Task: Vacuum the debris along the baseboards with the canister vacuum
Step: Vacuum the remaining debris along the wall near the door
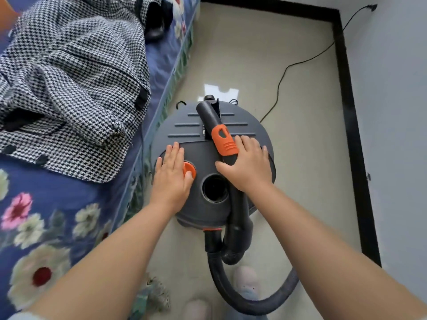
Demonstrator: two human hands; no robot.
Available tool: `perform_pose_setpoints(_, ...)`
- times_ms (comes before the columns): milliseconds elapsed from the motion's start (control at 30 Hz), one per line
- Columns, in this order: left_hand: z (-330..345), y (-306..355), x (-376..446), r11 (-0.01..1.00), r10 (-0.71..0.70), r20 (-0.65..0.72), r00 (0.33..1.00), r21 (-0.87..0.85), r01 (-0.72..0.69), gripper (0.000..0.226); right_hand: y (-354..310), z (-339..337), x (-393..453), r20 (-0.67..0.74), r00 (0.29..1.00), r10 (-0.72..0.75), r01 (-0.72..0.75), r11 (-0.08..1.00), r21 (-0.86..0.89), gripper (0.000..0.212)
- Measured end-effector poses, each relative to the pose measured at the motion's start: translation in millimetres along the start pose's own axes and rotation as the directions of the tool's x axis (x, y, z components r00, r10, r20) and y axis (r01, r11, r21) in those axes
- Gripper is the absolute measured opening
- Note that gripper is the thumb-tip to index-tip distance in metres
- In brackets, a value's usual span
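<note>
A grey round canister vacuum (184, 125) stands on the beige floor between the bed and the wall. My left hand (172, 172) lies flat on its lid, fingers straight, the thumb side over an orange round button (190, 170). My right hand (247, 165) rests on the black hose handle (211, 116) with its orange grip (225, 142), thumb across the handle's lower part. The handle lies over the lid. A round open port (215, 188) sits between my hands. The black hose (231, 292) loops down in front of the canister. A black baseboard (349, 107) runs along the right wall.
A bed (76, 215) with a blue floral sheet fills the left side, a houndstooth garment (76, 77) lying on it. A thin black power cord (300, 63) trails from the canister to the wall. My slippered feet (245, 282) stand below the hose.
</note>
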State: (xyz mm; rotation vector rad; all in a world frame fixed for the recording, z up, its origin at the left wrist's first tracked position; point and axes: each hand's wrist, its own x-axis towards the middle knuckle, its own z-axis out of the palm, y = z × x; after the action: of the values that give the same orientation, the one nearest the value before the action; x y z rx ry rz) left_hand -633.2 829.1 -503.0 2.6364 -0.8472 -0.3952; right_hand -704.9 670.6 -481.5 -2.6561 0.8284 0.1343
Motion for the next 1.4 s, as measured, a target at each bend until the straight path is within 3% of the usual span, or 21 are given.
perform_pose_setpoints(167, -9.4, -24.0, -38.3, 0.994, 0.087, 0.028, 0.996, -0.066, -0.085, 0.051, -23.2, 15.0, -54.2, -0.023, 0.996, 0.084, -0.083, 0.996, 0.034, 0.082)
perform_pose_setpoints(533, 6.3, -59.8, -159.3, 0.968, 0.148, -0.035, 0.988, -0.201, -0.152, 0.045, -39.9, 52.8, -191.6, 0.003, 0.995, 0.095, -0.095, 0.995, 0.031, 0.09)
perform_pose_setpoints(700, 18.6, -64.9, -213.3, 0.954, 0.165, -0.028, 0.986, -0.248, -0.167, 0.061, -40.5, 62.7, -240.2, 0.009, 0.994, 0.109, -0.109, 0.993, 0.04, 0.088)
perform_pose_setpoints(1000, 25.3, -85.6, -286.8, 0.952, 0.219, -0.025, 0.975, -0.214, -0.22, 0.059, -55.4, 87.2, -320.6, 0.015, 0.988, 0.156, -0.157, 0.985, 0.065, 0.093)
perform_pose_setpoints(1100, 29.3, -93.5, -309.7, 0.94, 0.236, -0.053, 0.97, -0.241, -0.242, 0.069, -59.6, 96.3, -342.4, 0.019, 0.989, 0.149, -0.15, 0.986, 0.076, 0.098)
perform_pose_setpoints(1400, 40.7, -91.9, -346.3, 0.932, 0.226, -0.06, 0.972, -0.278, -0.234, 0.073, -55.8, 97.9, -369.7, 0.015, 0.989, 0.15, -0.151, 0.984, 0.096, 0.098)
